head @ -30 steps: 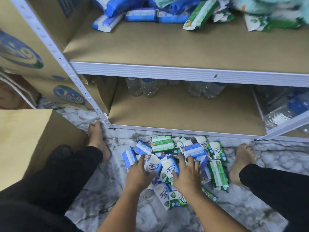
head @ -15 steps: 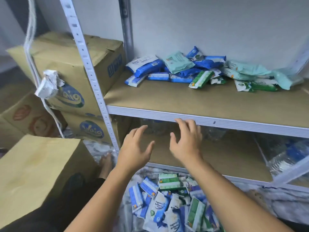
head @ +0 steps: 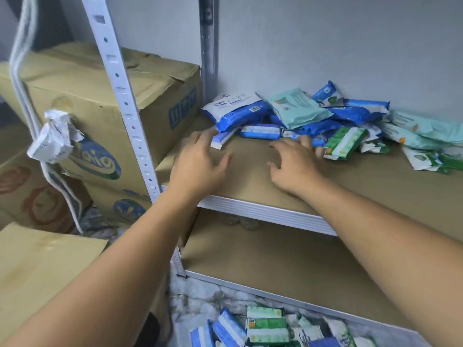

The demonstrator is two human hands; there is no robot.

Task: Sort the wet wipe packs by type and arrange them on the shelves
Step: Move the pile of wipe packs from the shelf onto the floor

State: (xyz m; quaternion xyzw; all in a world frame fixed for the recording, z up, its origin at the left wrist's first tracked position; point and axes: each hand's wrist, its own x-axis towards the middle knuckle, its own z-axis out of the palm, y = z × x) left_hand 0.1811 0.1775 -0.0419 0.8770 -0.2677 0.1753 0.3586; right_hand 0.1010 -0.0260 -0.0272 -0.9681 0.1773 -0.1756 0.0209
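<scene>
At the far left a white cord (head: 22, 96) is hanging down with one crumpled paper wad (head: 53, 136) caught on it. Behind it four cardboard boxes are sitting, the top one (head: 100, 96) leaning against the white perforated upright (head: 120, 91) of the rack. Two shelves are showing, the upper shelf (head: 350, 186) and the lower shelf (head: 275, 266).

The left hand (head: 200, 164) is hovering over the upper shelf, its grip lying open, fingertips at the edge of one small blue-and-white pack (head: 223, 139). The right hand (head: 293, 166) is spreading flat beside it, grip likewise open and holding nothing, its fingers just beside one green-striped pack (head: 344, 144).

The wet wipe packs are lying unsorted at the back of the upper shelf: one large blue-and-white pack (head: 238, 111), one mint pack (head: 298, 108) resting on the blue ones, and two more mint packs (head: 426, 128) at the right (the blue ones are overlapping too much to count). A second heap of packs (head: 265, 326) is lying on the marbled floor (head: 200, 301) below.
</scene>
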